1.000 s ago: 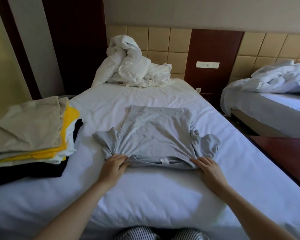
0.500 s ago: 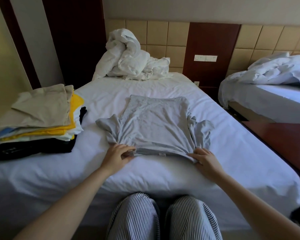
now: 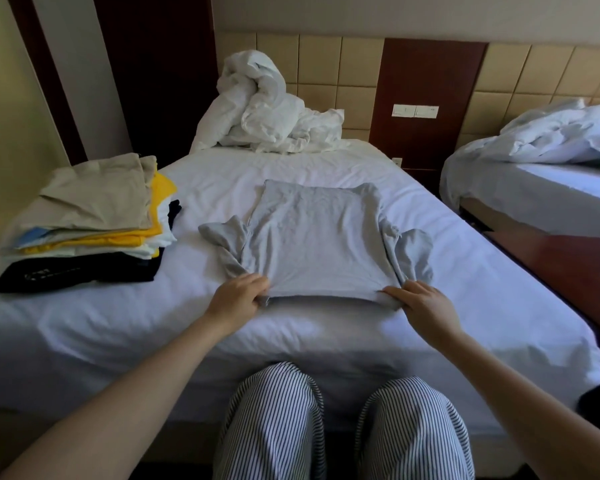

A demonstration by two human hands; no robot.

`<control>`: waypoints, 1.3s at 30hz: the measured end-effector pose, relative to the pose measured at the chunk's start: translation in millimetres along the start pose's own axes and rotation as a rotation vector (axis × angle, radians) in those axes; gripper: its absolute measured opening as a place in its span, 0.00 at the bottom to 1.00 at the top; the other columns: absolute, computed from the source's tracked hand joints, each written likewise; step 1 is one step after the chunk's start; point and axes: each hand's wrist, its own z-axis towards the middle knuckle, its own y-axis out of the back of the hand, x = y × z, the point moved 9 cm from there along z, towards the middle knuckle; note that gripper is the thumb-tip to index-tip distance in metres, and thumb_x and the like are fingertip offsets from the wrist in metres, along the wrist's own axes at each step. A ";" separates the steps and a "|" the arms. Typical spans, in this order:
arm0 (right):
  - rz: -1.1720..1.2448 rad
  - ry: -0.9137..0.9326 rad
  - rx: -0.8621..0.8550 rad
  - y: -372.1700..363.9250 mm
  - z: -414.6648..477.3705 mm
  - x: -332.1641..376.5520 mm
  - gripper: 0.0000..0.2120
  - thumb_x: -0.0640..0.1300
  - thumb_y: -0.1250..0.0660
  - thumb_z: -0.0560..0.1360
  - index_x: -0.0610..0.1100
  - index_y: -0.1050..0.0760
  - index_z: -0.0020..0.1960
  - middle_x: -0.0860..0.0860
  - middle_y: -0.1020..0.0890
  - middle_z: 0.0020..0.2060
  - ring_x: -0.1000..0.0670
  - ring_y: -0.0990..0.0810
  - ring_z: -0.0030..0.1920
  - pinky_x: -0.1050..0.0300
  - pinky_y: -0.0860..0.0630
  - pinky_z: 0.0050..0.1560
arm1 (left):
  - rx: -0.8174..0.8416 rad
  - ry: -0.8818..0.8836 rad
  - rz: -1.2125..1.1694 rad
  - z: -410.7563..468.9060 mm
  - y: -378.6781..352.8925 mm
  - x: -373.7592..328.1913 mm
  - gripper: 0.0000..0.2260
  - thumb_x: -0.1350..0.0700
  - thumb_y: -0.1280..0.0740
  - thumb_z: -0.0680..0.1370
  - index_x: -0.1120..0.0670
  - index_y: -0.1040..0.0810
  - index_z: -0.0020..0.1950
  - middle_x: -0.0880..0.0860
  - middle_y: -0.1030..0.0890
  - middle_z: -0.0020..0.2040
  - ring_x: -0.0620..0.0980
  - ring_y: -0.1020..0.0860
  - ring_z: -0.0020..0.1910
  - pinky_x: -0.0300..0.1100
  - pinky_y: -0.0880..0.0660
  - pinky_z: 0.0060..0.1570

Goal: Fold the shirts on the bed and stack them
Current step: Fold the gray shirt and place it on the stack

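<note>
stack of folded shirts (image 3: 84,230) sat at the left side of the bed (image 3: 153,323), beige on top, black at the bottom. left hand (image 3: 238,296) pinched the near-left corner of the grey shirt (image 3: 319,244), fingers curled over the edge. the shirt lay flat mid-bed, just right of the stack and apart from it, with sleeves splayed out on both sides. right hand (image 3: 423,306) pinched the near-right corner the same way.

judgement: the step in hand was a fold of the near edge toward the far edge. raise both corners together and level, and keep the edge taut so the middle does not sag. turn the sleeves in, or they will poke out. land edge on edge, squarely.
</note>
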 end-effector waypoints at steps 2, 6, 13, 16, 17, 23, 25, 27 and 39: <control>-0.021 0.015 0.047 -5.4 -9.9 2.7 0.20 0.46 0.44 0.66 0.48 0.17 0.48 0.50 0.21 0.32 0.46 0.20 0.32 0.56 0.24 0.29 | 0.152 0.034 0.026 -1.7 -11.9 1.1 0.08 0.61 0.36 0.69 0.51 0.35 0.38 0.50 0.28 0.42 0.54 0.27 0.47 0.41 0.38 0.39; 0.007 -0.036 0.193 -20.3 -29.6 3.8 0.21 0.52 0.43 0.69 0.49 0.19 0.55 0.51 0.21 0.38 0.45 0.20 0.39 0.53 0.23 0.38 | 0.410 0.098 0.089 7.9 -19.6 -7.3 0.17 0.38 0.51 0.63 0.48 0.34 0.37 0.47 0.32 0.43 0.49 0.31 0.50 0.42 0.43 0.49; 0.117 -0.039 0.115 -2.1 -10.1 -14.9 0.21 0.58 0.48 0.77 0.49 0.18 0.45 0.53 0.20 0.36 0.46 0.20 0.40 0.57 0.36 0.46 | 0.445 0.149 -0.156 59.3 -32.0 -51.8 0.14 0.48 0.44 0.76 0.56 0.26 0.38 0.53 0.23 0.42 0.55 0.25 0.47 0.46 0.32 0.46; 0.094 -0.199 0.045 3.1 4.0 -46.7 0.21 0.53 0.48 0.75 0.46 0.19 0.42 0.49 0.21 0.33 0.43 0.20 0.37 0.53 0.33 0.45 | 0.509 0.071 -0.265 85.5 -57.2 -97.9 0.10 0.53 0.38 0.77 0.57 0.21 0.51 0.55 0.21 0.54 0.54 0.25 0.54 0.44 0.30 0.53; 0.092 -0.266 0.065 0.2 5.6 -58.1 0.21 0.53 0.49 0.74 0.46 0.18 0.46 0.48 0.20 0.36 0.41 0.20 0.40 0.51 0.32 0.47 | 0.509 0.055 -0.310 94.3 -65.4 -112.8 0.11 0.53 0.38 0.77 0.57 0.21 0.53 0.55 0.21 0.56 0.54 0.25 0.55 0.44 0.30 0.55; 0.041 -0.530 0.254 -24.8 5.5 -119.4 0.15 0.43 0.42 0.78 0.47 0.27 0.64 0.47 0.21 0.57 0.43 0.27 0.59 0.52 0.39 0.60 | 0.512 0.067 -0.422 153.8 -112.4 -170.4 0.15 0.53 0.40 0.79 0.54 0.27 0.65 0.54 0.24 0.61 0.54 0.26 0.59 0.43 0.31 0.57; 0.075 -0.626 0.276 -35.6 8.0 -140.3 0.16 0.44 0.42 0.78 0.47 0.29 0.65 0.48 0.23 0.59 0.44 0.28 0.61 0.53 0.39 0.62 | 0.496 0.097 -0.401 175.9 -129.7 -179.4 0.17 0.51 0.42 0.79 0.54 0.29 0.68 0.55 0.25 0.63 0.55 0.28 0.63 0.45 0.33 0.61; 0.115 -0.693 0.288 -47.3 14.3 -159.0 0.17 0.44 0.43 0.79 0.47 0.30 0.66 0.48 0.23 0.61 0.44 0.29 0.63 0.53 0.39 0.62 | 0.464 0.135 -0.329 193.1 -150.1 -188.2 0.21 0.46 0.46 0.78 0.54 0.29 0.67 0.55 0.26 0.65 0.53 0.32 0.67 0.46 0.41 0.67; 0.254 -0.909 0.184 -120.1 64.4 -228.2 0.12 0.50 0.42 0.77 0.47 0.23 0.54 0.47 0.21 0.55 0.44 0.30 0.62 0.53 0.40 0.60 | 0.069 0.083 -0.074 193.5 -200.7 -207.5 0.19 0.47 0.45 0.72 0.48 0.18 0.54 0.46 0.17 0.54 0.49 0.21 0.56 0.48 0.41 0.61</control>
